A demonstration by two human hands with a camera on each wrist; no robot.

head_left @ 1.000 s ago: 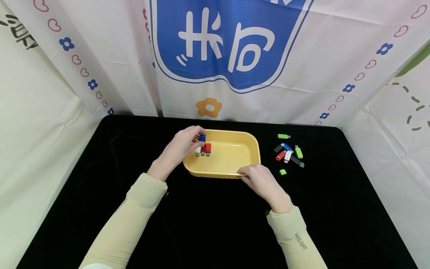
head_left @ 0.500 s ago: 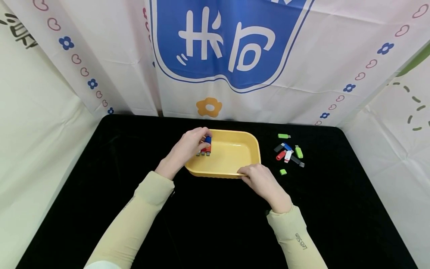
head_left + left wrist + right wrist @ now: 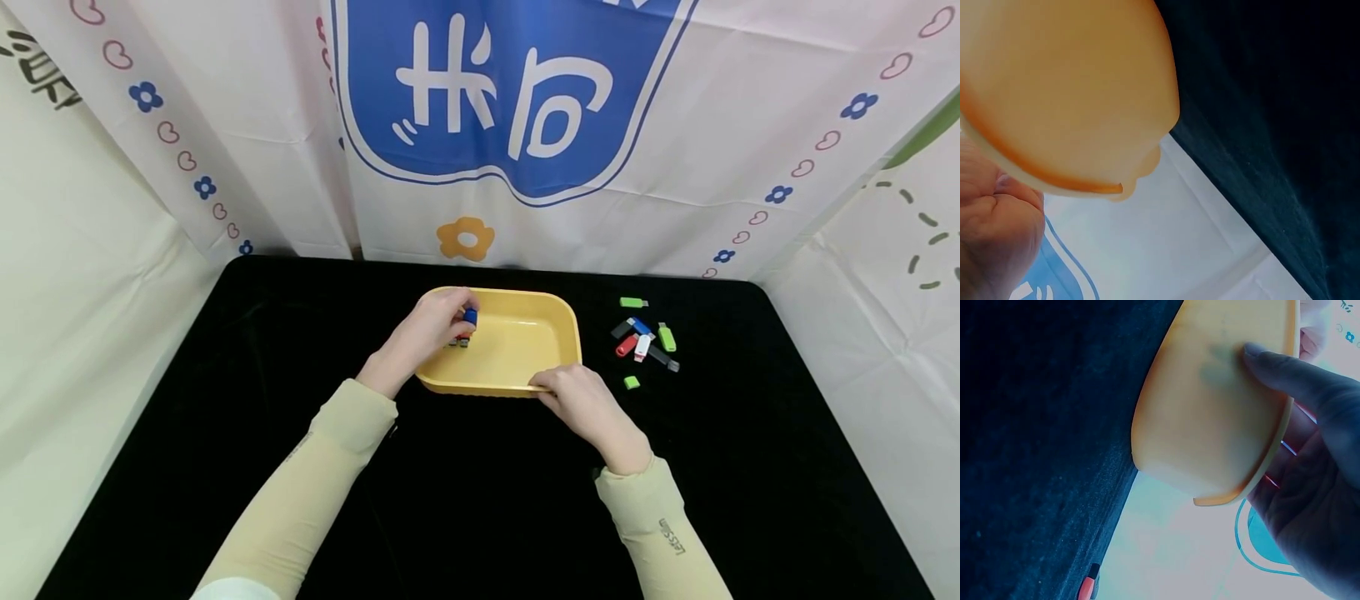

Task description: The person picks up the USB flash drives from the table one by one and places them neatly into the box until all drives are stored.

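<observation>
Head view, centre: glossy yellow rectangular plastic tray [image 3: 517, 333], corners rounded, on a black cloth-covered desk [image 3: 480, 500]. Left hand [image 3: 438, 321] over its left end; grip drawn in, thumb and fingers pinching a small blue USB stick [image 3: 470, 317] inside the tray. Right hand [image 3: 585, 404] at the tray's lower right corner, grip curled on the rim, thumb against the outer wall.

Right of centre, loose on the cloth: bright green USB stick [image 3: 631, 302] uppermost; below it a jumble of dark, blue, red, white and green sticks, several touching or overlapping; small green block [image 3: 632, 382] lowest, apart. Printed white cloth backdrop [image 3: 405, 221] behind.

Left hand covers most of the tray's left end; a red stick [image 3: 464, 336] and metal ends just show beneath it, the rest obscured. Left wrist view: tray wall hides the fingers. Right wrist view, lower left: red, black-ended object [image 3: 1087, 587], cut off by the frame edge.
</observation>
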